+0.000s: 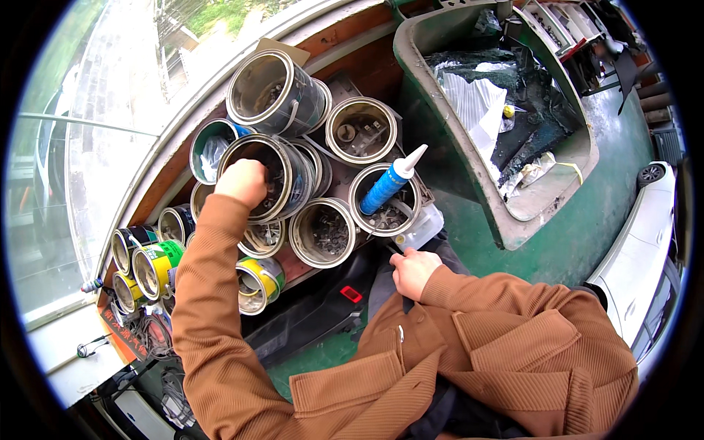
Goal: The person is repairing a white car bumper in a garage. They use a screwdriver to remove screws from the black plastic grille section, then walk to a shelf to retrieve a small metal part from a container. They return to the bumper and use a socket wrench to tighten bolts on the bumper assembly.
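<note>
A brown tabletop carries a crowded cluster of open, round metal paint cans, standing close together.

Right side now, a big open bin holding white sheeting and dark scraps; farther right, a white car on the green floor. Over left, daylight fills the window; tangled cables lie below.

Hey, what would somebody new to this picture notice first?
Probably the bright blue tube with its white nozzle, tilted in an open can just right of centre. Next might be the left hand reaching into a larger can, left of centre among many others. Then the big scrap-filled bin at upper right, above the green floor.
</note>
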Available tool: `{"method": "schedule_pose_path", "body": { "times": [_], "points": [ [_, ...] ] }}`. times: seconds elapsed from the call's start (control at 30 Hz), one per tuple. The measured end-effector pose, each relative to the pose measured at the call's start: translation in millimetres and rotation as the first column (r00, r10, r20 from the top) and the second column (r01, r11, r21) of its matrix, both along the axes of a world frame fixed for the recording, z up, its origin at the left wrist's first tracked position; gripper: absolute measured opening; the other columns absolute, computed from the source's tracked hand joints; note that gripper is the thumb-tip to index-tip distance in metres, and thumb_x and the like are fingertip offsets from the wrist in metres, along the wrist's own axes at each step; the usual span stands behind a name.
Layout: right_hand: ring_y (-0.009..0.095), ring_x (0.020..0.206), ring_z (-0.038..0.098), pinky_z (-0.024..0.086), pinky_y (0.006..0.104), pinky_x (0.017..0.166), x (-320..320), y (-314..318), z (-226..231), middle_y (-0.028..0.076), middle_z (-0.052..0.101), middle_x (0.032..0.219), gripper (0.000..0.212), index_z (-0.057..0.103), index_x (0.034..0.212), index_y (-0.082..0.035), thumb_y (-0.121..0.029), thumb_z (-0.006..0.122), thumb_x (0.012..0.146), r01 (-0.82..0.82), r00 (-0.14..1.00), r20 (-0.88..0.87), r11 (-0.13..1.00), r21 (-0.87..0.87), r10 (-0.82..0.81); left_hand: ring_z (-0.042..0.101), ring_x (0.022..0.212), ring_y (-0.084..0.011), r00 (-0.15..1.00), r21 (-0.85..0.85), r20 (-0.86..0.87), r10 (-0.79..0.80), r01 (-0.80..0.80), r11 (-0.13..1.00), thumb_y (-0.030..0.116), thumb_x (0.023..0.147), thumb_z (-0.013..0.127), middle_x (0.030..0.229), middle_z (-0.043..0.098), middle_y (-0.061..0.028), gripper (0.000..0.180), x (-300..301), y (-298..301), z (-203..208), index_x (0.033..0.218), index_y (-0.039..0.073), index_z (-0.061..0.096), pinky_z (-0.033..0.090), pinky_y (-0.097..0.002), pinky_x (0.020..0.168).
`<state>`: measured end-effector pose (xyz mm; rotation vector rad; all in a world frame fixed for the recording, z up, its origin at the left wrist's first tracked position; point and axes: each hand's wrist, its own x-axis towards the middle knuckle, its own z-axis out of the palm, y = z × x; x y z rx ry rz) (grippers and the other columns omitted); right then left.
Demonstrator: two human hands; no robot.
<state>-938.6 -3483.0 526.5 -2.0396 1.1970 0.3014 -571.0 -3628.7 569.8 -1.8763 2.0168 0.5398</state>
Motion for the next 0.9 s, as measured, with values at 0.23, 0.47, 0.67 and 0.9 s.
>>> {"method": "schedule_pose_path", "body": {
  "times": [0.23,0.47,0.67,0.9],
  "points": [
    [0.037,0.086,0.069,0.056,0.0476,0.076,0,1,-2,0.019,0.066,0.096,0.025,0.067,0.105,-0.006,-0.022,0.055,0.09,0.024,1.0,0.004,1.0,0.001,-0.024,0.054,0.066,-0.007,0.196,0.091,-0.944,0.266,-0.621,0.778,0.017,0.101,0.062,0.087,0.069,-0.0049,0.019,2,85,52,0.109,0.002,0.069,0.043,-0.0205,0.06],
    [0.038,0.089,0.069,0.055,0.0479,0.082,6,1,-1,0.021,0.068,0.098,0.026,0.069,0.106,-0.008,-0.021,0.054,0.089,-0.005,0.999,-0.037,1.0,-0.018,0.004,0.053,0.068,-0.0107,-0.197,0.149,-0.98,0.025,-0.647,0.748,0.018,0.1,0.063,0.088,0.067,-0.0088,0.019,-7,140,32,0.108,0.001,0.068,0.041,-0.0217,0.061],
    [0.038,0.088,0.069,0.056,0.0475,0.082,8,3,1,0.021,0.068,0.099,0.026,0.069,0.106,-0.009,-0.022,0.056,0.089,-0.012,0.999,-0.054,0.999,-0.043,0.01,0.054,0.068,-0.011,-0.234,0.16,-0.972,-0.003,-0.676,0.72,0.017,0.1,0.063,0.089,0.068,-0.0087,0.017,-13,146,24,0.107,0.001,0.068,0.042,-0.0216,0.062],
    [0.038,0.082,0.07,0.057,0.0483,0.074,9,4,-1,0.021,0.066,0.095,0.021,0.067,0.099,-0.007,-0.022,0.057,0.088,-0.014,0.999,-0.044,0.999,-0.044,0.012,0.049,0.071,-0.0011,0.187,-0.074,-0.963,0.194,-0.875,0.478,0.01,0.097,0.068,0.084,0.064,0.0044,0.014,-19,132,11,0.108,0.002,0.072,0.037,-0.0159,0.063]
  ]
}}
